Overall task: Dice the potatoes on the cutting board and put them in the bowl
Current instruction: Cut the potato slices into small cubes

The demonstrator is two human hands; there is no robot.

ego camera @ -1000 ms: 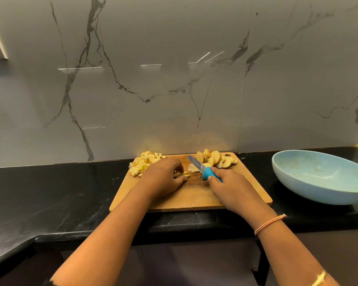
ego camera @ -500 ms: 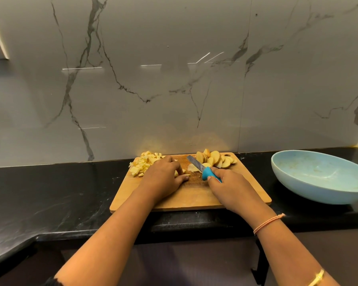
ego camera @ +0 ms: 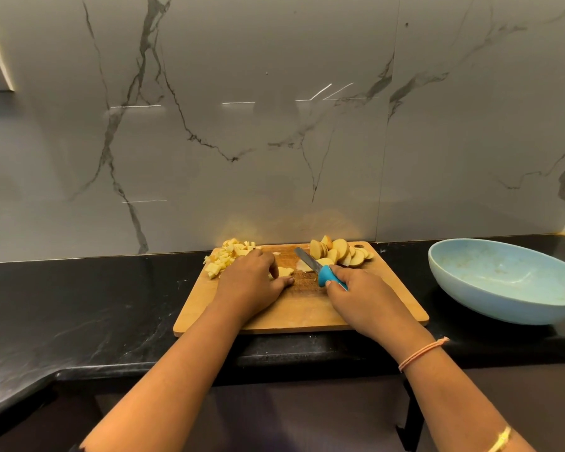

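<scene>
A wooden cutting board [ego camera: 307, 313] lies on the black counter. Diced potato pieces [ego camera: 230, 256] are heaped at its far left corner. Potato slices [ego camera: 343, 254] are stacked at its far right. My left hand [ego camera: 252, 283] rests on the board with curled fingers over a small potato piece [ego camera: 285, 271]. My right hand [ego camera: 366, 298] grips the blue handle of a knife [ego camera: 327, 275], whose blade points away toward the slices. The light blue bowl [ego camera: 506, 282] stands to the right of the board with no potato in it.
The black counter [ego camera: 95, 305] runs left and turns a corner at the near left. A grey marble wall [ego camera: 274, 125] rises right behind the board. The counter's front edge runs just below the board.
My left hand has shifted slightly left toward the diced heap, uncovering a small potato piece by its fingertips. The knife and right hand have barely moved.
</scene>
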